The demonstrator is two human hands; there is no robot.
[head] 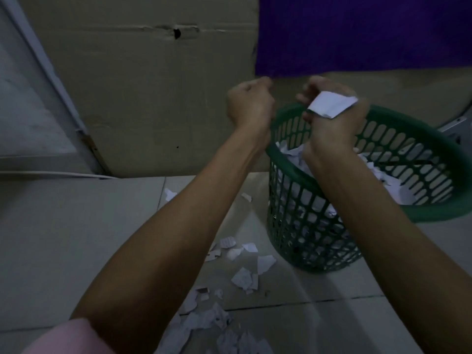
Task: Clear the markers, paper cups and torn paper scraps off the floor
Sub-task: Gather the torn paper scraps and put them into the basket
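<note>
A big brown cardboard sheet (pixel 143 98) stands along the back, and a purple cloth (pixel 362 34) hangs at the top right, so the far side is shut in. The tiled floor (pixel 76 238) has open room on the left. A green basket (pixel 319 238) with holes in its wall stands on the floor to the right, partly full of white paper; its right edge runs out of view. Both arms reach over it. The right hand (pixel 334 116) is above the basket's rim and its fingers are curled round a white paper piece (pixel 332 104). The left hand (pixel 249 100) is a closed fist just left of the rim; I cannot tell if anything is inside. Torn paper scraps (pixel 242 274) lie on the floor between the arms, near the basket's foot. The dim light makes the scraps' marks hard to read. A pink sleeve (pixel 69 338) shows at the bottom left.
</note>
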